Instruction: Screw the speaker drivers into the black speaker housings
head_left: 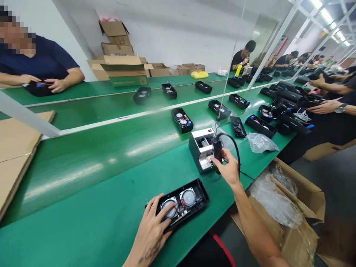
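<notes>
Two speakers [188, 197], joined by red wires [183, 202], sit in the open case [203, 194], which lies obliquely on the green counter [97, 222]. Left grip [151, 226]: laid over the left end of the case, partly covering one speaker; whether it clasps the wall cannot be told. Right grip [229, 170]: closed around the black driver [217, 146], which hangs upright on a line [224, 89]. Driver position: just in front of the feeder [204, 150], bit pointing down, apart from the case. A cord [238, 155] loops from the driver's top, down past the right grip. Right of the feeder lies a clear bag [261, 142]. Other cases [182, 120] lie beyond the feeder. At far left, a co-worker [52, 59] handles another.
</notes>
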Demonstrator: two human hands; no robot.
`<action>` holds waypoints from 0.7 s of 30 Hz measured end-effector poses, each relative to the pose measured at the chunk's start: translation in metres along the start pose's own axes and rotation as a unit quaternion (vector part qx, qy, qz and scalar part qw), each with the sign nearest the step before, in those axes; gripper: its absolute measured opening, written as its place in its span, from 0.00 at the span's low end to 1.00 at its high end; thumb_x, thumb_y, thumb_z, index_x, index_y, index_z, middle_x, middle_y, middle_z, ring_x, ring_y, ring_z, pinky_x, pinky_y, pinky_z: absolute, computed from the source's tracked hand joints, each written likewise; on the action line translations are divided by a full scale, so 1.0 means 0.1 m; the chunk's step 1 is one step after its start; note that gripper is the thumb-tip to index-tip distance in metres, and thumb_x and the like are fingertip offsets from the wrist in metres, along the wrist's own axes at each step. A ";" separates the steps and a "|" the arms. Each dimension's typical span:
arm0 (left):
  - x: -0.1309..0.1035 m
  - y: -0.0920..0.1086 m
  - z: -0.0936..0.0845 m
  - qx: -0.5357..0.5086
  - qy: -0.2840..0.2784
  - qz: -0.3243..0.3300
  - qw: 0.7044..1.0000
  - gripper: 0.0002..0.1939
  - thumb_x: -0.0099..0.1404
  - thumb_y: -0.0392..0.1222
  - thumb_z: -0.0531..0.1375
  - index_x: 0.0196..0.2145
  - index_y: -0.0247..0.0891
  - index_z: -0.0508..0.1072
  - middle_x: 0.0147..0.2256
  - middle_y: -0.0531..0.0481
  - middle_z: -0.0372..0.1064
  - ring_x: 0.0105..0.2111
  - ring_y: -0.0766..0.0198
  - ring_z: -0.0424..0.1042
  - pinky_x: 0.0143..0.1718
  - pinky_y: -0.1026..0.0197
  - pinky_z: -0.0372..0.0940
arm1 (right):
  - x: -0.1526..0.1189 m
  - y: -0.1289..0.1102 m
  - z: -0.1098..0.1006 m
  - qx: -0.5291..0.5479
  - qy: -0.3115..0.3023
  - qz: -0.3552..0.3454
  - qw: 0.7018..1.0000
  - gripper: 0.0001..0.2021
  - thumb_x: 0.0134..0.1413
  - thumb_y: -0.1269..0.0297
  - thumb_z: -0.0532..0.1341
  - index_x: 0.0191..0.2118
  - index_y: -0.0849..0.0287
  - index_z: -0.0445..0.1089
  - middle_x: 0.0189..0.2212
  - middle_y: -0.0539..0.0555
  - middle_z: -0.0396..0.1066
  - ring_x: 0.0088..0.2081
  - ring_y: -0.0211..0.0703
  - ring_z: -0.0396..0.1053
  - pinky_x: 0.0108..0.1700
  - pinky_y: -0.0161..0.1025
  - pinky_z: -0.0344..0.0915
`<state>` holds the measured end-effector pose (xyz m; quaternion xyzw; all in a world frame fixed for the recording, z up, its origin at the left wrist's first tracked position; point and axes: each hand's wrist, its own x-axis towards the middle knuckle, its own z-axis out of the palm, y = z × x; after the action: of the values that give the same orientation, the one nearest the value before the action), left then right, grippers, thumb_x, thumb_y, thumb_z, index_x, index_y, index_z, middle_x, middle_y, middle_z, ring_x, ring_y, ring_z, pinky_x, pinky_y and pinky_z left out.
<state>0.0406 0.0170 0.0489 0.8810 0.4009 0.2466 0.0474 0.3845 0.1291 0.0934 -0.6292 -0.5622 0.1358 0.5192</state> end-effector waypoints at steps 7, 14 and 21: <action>-0.02 -0.03 0.06 0.007 0.029 -0.015 0.999 0.16 0.49 0.45 0.80 0.31 0.47 0.79 0.57 0.58 0.77 0.66 0.34 0.60 0.65 0.35 0.58 | -0.15 0.06 -0.03 0.172 -0.020 0.066 0.983 0.13 0.53 0.56 0.72 0.33 0.57 0.71 0.20 0.46 0.70 0.21 0.40 0.68 0.28 0.39 0.69; 0.14 -0.02 0.12 0.069 0.058 -0.019 0.996 0.04 0.63 0.37 0.69 0.32 0.46 0.79 0.54 0.53 0.79 0.63 0.34 0.64 0.60 0.35 0.62 | 0.29 -0.35 -0.03 0.300 0.073 -0.017 0.951 0.18 0.62 0.58 0.68 0.53 0.53 0.64 0.20 0.38 0.68 0.19 0.37 0.66 0.30 0.38 0.69; 0.17 -0.01 0.08 0.091 0.040 -0.003 0.995 0.06 0.66 0.40 0.68 0.30 0.45 0.79 0.55 0.53 0.78 0.64 0.35 0.63 0.59 0.36 0.63 | 0.41 -0.47 0.10 0.217 0.002 0.008 0.976 0.14 0.55 0.58 0.71 0.42 0.55 0.68 0.18 0.41 0.67 0.19 0.38 0.65 0.27 0.39 0.68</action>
<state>0.0536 0.0308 0.0485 0.8696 0.4261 0.2446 -0.0480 0.3632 0.1606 0.1439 -0.5061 -0.5131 0.2573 0.6437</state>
